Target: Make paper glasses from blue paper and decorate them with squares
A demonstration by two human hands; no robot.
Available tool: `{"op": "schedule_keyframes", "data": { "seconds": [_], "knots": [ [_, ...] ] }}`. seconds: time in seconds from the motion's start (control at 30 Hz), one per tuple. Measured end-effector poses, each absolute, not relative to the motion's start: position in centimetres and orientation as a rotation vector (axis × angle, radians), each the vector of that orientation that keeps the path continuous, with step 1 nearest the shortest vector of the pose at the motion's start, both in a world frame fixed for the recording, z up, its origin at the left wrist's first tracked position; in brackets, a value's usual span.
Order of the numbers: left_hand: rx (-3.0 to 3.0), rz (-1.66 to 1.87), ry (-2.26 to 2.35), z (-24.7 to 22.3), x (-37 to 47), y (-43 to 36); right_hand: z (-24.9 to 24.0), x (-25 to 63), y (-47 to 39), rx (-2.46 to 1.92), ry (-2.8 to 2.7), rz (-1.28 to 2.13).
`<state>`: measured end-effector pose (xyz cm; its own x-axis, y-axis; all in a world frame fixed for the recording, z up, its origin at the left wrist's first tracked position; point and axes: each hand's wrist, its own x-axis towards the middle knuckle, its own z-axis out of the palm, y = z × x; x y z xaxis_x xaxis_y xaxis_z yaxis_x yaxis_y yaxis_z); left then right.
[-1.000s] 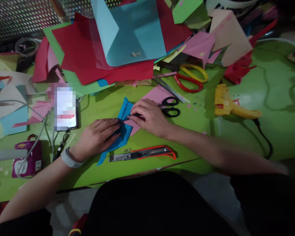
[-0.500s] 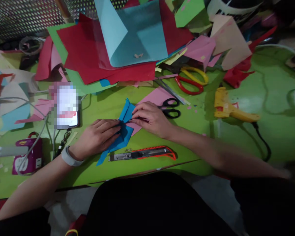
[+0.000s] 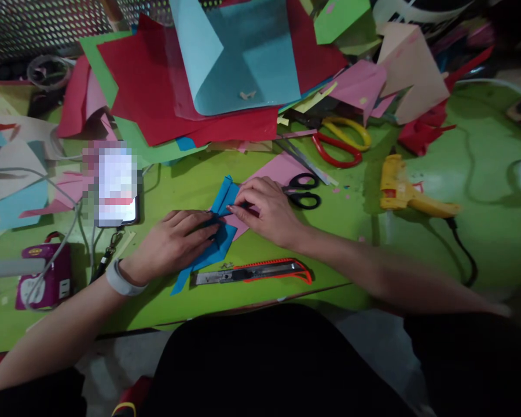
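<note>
A folded piece of blue paper (image 3: pixel 224 246) lies on the green table, with a narrow folded strip at its upper end and a thin tail at lower left. My left hand (image 3: pixel 179 238) is over its left side, fingers together and bent, holding it at the middle crease. From the right, my right hand (image 3: pixel 263 211) has thumb and fingers closed at the paper's upper right edge; the exact grip is partly hidden. Pink paper (image 3: pixel 282 168) lies beneath my right hand. Black-handled scissors (image 3: pixel 304 200) are just beyond that hand, their blades largely covered.
A box cutter (image 3: pixel 252 271) lies in front of my hands. Red-and-yellow-handled scissors (image 3: pixel 341 152) and a yellow glue gun (image 3: pixel 399 188) are to the right. On the left are a phone (image 3: pixel 117 191) and cables. Coloured paper sheets (image 3: pixel 147 98) are piled behind.
The view has shifted slightly. My right fingers have moved a little along the blue paper's edge, while my left hand stays on the crease.
</note>
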<state>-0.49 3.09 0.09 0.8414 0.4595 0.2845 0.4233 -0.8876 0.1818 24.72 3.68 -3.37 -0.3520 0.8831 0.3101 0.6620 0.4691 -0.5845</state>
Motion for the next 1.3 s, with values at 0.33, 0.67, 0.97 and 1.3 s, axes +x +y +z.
{"op": "schedule_keyframes", "data": {
  "seconds": [0.33, 0.67, 0.97, 1.3],
  "knots": [
    [2.903, 0.467, 0.729, 0.0, -0.5, 3.1, -3.3, 25.2, 3.9, -1.201, -2.142, 0.558],
    [2.896, 0.482, 0.727, -0.1, -0.6, 3.1, -2.6, 25.5, 3.2, -1.089, -2.222, 0.470],
    [2.932, 0.461, 0.728, 0.0, -0.4, 3.1, -2.5, 24.8, 2.7, -1.270, -2.159, 0.442],
    [2.956, 0.410, 0.738, 0.0, -0.2, 3.2, -2.4, 24.7, 2.8, -1.315, -2.141, 0.513]
  ]
}}
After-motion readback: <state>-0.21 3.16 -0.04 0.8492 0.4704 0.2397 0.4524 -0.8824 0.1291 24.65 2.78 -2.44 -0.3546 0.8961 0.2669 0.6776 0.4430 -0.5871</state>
